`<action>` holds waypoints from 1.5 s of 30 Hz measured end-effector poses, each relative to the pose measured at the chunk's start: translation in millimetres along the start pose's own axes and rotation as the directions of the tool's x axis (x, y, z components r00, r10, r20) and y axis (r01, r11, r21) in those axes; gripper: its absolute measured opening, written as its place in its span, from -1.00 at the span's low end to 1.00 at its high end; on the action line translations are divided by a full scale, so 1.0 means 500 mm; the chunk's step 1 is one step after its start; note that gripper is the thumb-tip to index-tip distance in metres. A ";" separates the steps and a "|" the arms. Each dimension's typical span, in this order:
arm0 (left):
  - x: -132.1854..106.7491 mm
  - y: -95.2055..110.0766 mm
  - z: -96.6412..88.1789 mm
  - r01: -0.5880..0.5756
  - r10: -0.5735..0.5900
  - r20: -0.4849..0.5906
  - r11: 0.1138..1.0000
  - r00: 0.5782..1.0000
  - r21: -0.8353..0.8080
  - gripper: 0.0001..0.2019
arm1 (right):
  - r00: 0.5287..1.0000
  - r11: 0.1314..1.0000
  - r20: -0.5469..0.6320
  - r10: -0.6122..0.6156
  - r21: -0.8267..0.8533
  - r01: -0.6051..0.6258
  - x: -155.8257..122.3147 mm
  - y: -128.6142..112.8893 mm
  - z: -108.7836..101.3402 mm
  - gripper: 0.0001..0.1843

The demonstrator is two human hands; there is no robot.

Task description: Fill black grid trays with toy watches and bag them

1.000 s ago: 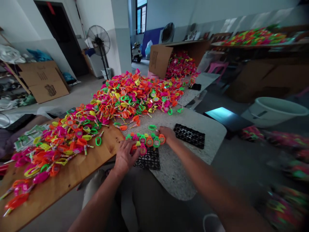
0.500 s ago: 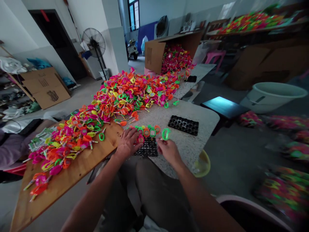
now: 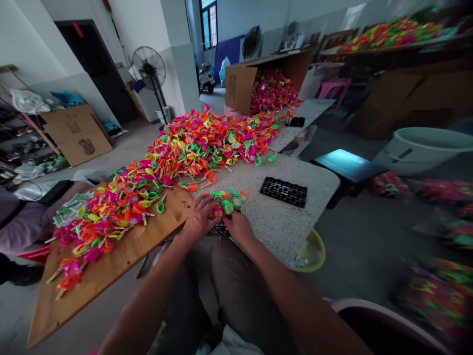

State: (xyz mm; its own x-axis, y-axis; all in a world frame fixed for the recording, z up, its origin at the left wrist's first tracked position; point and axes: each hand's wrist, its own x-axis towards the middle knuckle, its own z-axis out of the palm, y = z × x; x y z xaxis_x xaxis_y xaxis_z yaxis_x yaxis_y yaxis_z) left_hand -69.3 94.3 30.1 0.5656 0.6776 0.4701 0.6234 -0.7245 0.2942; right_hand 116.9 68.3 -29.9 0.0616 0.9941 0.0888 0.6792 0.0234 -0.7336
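Pinching a green plastic ring toy (image 3: 227, 207), our right hand (image 3: 239, 228) loads the near black plastic grid tray (image 3: 219, 230) under our flat left hand (image 3: 197, 222); next, we judge, it needs an empty cell.

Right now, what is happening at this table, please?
A seated person works with both bare hands at the table. The left hand rests on a small cluster of toys standing on a black grid tray, and the right hand seems to pinch a green toy at that cluster. A large heap of toys covers the table and the wooden board beyond. A second grid tray lies to the right.
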 end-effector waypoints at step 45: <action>-0.058 0.006 0.018 0.177 -0.191 -0.162 0.980 0.968 -0.095 -0.37 | 0.977 0.973 -0.072 0.199 0.130 -0.189 0.243 0.074 -0.250 -0.70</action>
State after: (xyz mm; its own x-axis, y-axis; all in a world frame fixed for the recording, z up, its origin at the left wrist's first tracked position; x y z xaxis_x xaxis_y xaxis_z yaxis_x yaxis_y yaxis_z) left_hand -79.1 73.4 10.0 0.3409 0.7737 0.5341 0.6593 -0.6018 0.4509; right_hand 240.9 176.8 37.9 0.2483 0.9686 -0.0108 0.5544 -0.1513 -0.8184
